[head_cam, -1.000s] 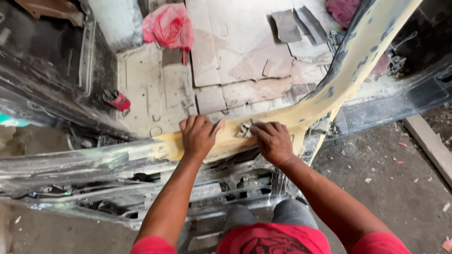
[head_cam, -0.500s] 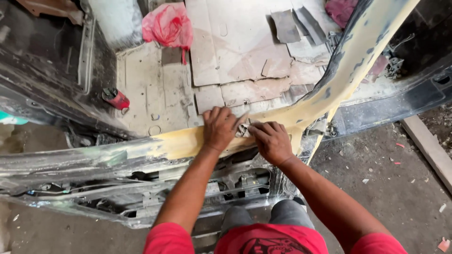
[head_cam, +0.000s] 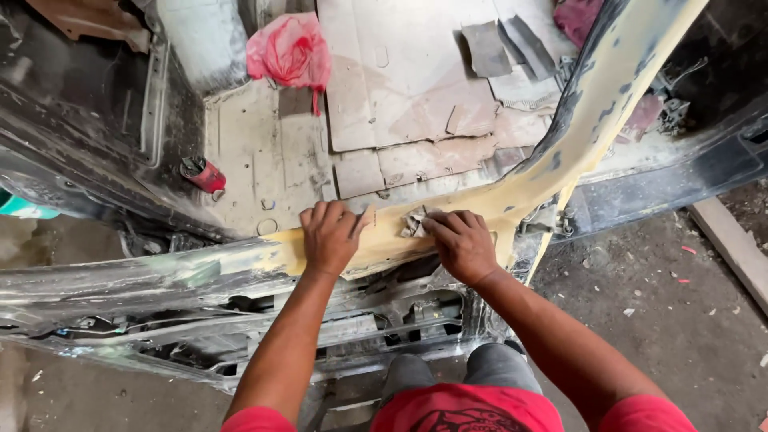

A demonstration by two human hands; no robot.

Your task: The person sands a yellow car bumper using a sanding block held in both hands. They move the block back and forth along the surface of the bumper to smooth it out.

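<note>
The sandpaper (head_cam: 414,222) is a small, crumpled grey-tan scrap, worn and folded on itself — it lies pressed flat against the yellow filler strip (head_cam: 512,192), half covered by fingertips. The strip is a coat of dull yellow-beige putty on a stripped vehicle body frame. It runs level along the door sill, then bends upward at the pillar and climbs toward the top right — patchy there, with dark metal spots showing through the coat.
</note>
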